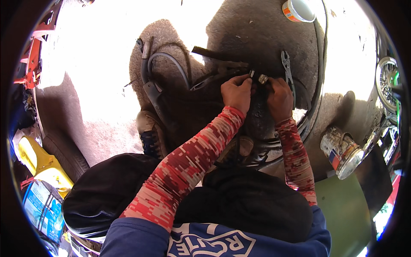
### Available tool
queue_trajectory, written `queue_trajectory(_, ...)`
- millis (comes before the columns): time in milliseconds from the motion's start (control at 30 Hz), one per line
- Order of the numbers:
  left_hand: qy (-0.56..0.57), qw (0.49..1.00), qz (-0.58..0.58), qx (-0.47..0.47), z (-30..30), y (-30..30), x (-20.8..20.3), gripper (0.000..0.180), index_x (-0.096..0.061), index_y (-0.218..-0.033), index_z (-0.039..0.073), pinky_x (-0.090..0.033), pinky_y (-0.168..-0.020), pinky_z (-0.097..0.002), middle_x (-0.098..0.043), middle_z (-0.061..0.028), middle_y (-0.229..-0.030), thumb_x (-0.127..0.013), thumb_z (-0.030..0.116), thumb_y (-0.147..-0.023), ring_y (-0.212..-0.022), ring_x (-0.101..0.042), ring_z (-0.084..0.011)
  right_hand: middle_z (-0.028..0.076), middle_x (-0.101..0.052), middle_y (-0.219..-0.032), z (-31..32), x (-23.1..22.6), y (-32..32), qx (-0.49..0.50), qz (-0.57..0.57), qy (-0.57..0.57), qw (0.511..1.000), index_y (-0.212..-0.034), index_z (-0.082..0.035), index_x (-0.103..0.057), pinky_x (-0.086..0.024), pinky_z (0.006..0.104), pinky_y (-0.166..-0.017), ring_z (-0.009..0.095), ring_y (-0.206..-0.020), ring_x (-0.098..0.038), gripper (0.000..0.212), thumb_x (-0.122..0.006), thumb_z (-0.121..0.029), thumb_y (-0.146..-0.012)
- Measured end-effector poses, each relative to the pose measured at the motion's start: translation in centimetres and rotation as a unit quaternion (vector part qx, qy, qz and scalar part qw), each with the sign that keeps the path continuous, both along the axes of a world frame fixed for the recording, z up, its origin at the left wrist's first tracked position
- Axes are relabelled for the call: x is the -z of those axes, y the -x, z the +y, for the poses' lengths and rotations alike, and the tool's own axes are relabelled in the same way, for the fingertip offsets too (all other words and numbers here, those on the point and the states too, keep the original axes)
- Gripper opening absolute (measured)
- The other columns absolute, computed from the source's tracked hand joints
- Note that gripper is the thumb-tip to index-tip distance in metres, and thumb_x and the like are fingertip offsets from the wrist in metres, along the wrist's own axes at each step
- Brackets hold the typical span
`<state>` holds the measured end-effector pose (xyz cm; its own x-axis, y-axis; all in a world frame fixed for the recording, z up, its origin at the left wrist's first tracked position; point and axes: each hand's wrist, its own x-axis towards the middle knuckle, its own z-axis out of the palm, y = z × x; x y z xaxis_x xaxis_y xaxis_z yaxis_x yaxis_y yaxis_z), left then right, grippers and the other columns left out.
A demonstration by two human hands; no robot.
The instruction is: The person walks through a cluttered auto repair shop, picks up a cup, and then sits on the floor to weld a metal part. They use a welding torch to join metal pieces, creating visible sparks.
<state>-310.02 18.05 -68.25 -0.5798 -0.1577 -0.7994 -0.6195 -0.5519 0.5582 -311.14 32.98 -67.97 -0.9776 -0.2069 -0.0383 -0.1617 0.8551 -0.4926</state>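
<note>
Over the dark floor area in front of me, my left hand pinches a small bright metal cylinder between thumb and fingers. Close beside it, my right hand grips a small worn, brass-coloured metal fitting. A narrow gap separates the two pieces. Just past my right hand lie slip-joint pliers, jaws pointing away from me. To the left rests a welding torch with a curved neck and a grey cable. A dark flat metal bar lies beyond my hands.
A white bucket stands at the far right. Near my right knee a paint-stained can lies tilted. Black cables curve along the right. A spoked wheel is at the right edge; a tire and yellow plastic part at left.
</note>
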Motion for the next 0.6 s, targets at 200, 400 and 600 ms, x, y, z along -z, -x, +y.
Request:
queue_trajectory(200,-0.023,0.998,-0.028,-0.045,-0.11,0.04,-0.07,0.021,-0.066,-0.115,-0.008,-0.061,-0.076,-0.0303,-0.070,-0.0133,-0.103,-0.064,0.003,-0.097,-0.085,-0.071,-0.0196,0.015,-0.066,-0.094,-0.65,-0.06,0.17,-0.008,-0.004,-0.014,1.000,-0.106,-0.001,-0.072,-0.050,0.0458,-0.080,0.037,-0.091,-0.064,0.023,-0.062,-0.003,-0.086)
queue_trajectory(400,-0.023,0.998,-0.017,-0.060,-0.30,-0.03,0.07,0.022,-0.068,-0.114,-0.008,-0.059,-0.071,-0.0287,-0.072,-0.0124,-0.098,-0.065,0.003,-0.095,-0.080,-0.070,-0.0169,0.014,-0.065,-0.096,-0.82,0.04,0.27,-0.005,-0.020,-0.017,1.000,-0.110,-0.002,-0.071,-0.050,0.0448,-0.081,0.037,-0.094,-0.064,0.023,-0.061,-0.002,-0.089)
queue_trajectory(600,-0.007,0.999,0.007,-0.046,-0.58,-0.11,0.04,0.022,-0.071,-0.112,-0.007,-0.057,-0.068,-0.0274,-0.073,-0.0111,-0.093,-0.064,0.004,-0.095,-0.077,-0.069,-0.0148,0.015,-0.064,-0.093,-0.76,0.29,0.51,-0.017,-0.005,-0.003,1.000,-0.109,-0.002,-0.070,-0.049,0.0461,-0.079,0.037,-0.091,-0.063,0.023,-0.061,-0.003,-0.088)
